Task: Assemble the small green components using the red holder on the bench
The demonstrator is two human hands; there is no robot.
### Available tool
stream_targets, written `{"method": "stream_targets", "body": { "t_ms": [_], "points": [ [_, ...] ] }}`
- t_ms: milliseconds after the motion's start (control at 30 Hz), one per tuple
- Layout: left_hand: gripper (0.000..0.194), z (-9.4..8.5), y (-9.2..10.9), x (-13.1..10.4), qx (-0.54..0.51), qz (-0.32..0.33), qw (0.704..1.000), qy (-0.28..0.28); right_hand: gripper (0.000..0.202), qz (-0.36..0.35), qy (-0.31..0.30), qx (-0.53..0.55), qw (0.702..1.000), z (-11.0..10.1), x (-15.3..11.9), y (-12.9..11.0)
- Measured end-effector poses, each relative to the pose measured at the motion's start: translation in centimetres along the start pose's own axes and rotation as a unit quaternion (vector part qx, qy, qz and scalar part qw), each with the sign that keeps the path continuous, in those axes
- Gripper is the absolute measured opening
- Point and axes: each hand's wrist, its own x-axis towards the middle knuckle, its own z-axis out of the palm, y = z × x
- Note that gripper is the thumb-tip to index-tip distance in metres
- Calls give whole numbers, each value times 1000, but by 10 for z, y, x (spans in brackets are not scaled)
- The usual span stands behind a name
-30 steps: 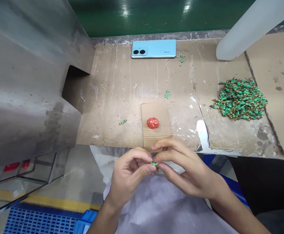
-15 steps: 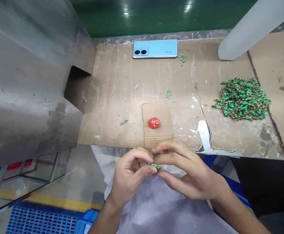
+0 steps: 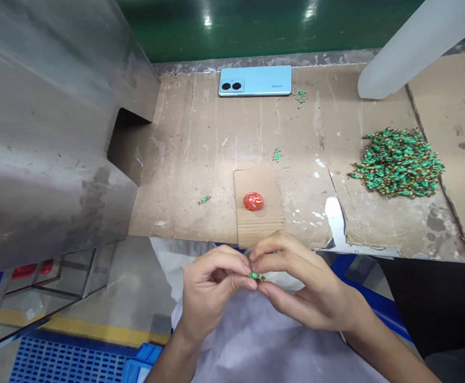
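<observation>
Low in the middle of the frame, below the near edge of the bench, the left hand (image 3: 210,290) and the right hand (image 3: 310,290) meet fingertip to fingertip over a pale cloth on the lap. Both are curled narrow, thumb against forefinger, and between them they pinch one small green part (image 3: 256,276). It is tiny, bright green with a touch of yellow or brass at its right end; most of it is hidden by the fingertips, so its shape cannot be told further.

Above the hands, at the centre, a small cardboard patch (image 3: 258,223) lies on the cardboard-covered bench (image 3: 200,159), and a round red cap (image 3: 253,201) sits on it. To the left of the patch a single green piece (image 3: 204,200) lies alone; above and slightly right of the cap is a small cluster (image 3: 277,155) of a few more. At the right of the frame a large heap of green parts (image 3: 397,163) is spread on the cardboard, well apart from the hands. Toward the upper middle a light blue phone (image 3: 255,81) lies face down, with a few green bits (image 3: 299,96) just beside its right end. A grey metal housing (image 3: 44,133) fills the left side, and a white tube (image 3: 411,45) slants in from the upper right.
</observation>
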Motion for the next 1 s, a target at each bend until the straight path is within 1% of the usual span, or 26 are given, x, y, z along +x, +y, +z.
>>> {"method": "stream_targets", "body": {
  "t_ms": [233,367,533,800,1000],
  "points": [
    [19,0,3,1,-9,1,1000,13,14,-10,9,36,999,5,1,-1],
    [22,-1,0,-1,-30,9,1000,1,12,1,10,49,999,6,1,-1],
    [22,-3,-2,-2,-19,40,999,-9,13,2,4,46,999,5,0,-1],
    [24,-4,0,-2,61,115,991,-29,12,-8,14,49,999,3,-1,-4],
    [22,-3,1,-4,76,151,985,-38,12,-17,17,46,999,4,0,-6]
  ]
}}
